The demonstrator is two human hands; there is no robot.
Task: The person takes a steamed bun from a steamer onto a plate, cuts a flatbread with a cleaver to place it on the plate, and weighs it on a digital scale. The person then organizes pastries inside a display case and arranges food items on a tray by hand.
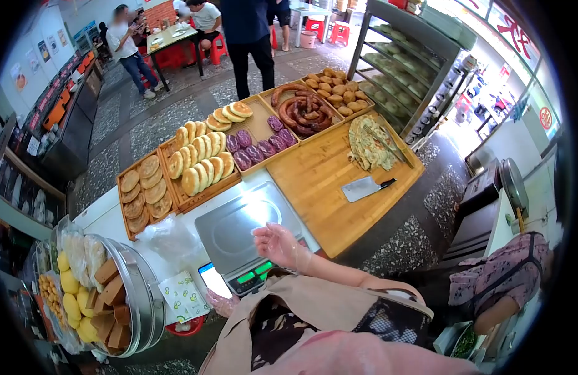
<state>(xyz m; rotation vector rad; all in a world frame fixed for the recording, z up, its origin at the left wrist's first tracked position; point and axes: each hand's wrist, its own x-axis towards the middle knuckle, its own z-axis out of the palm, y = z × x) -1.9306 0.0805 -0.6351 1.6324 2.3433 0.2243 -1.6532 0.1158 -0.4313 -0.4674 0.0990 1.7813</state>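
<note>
Facing white tabletop (101, 214) on speckled eatery floor (109, 159); gripping phone (213, 281) in left hand (223, 304) beside scale (245, 203), holding right hand (281, 245) half-curled above.

1. Holds a lit phone (214, 280) in the left hand (224, 304), near a green-patterned sheet (182, 296).
2. Has the right hand (279, 245), loosely curled, over a metal scale (221, 220) with green displays (263, 269).
3. Faces trays (258, 117) of brown flatbreads (149, 167), pale buns (201, 147), purple rolls (254, 154) and dark coils (301, 122).
4. Has a cleaver (361, 189) and a flaky pancake (368, 147) on a board (314, 194) at right.
5. Has a steamer (145, 294) of yellow buns (70, 306) and brown slabs (111, 292) at left.
</note>
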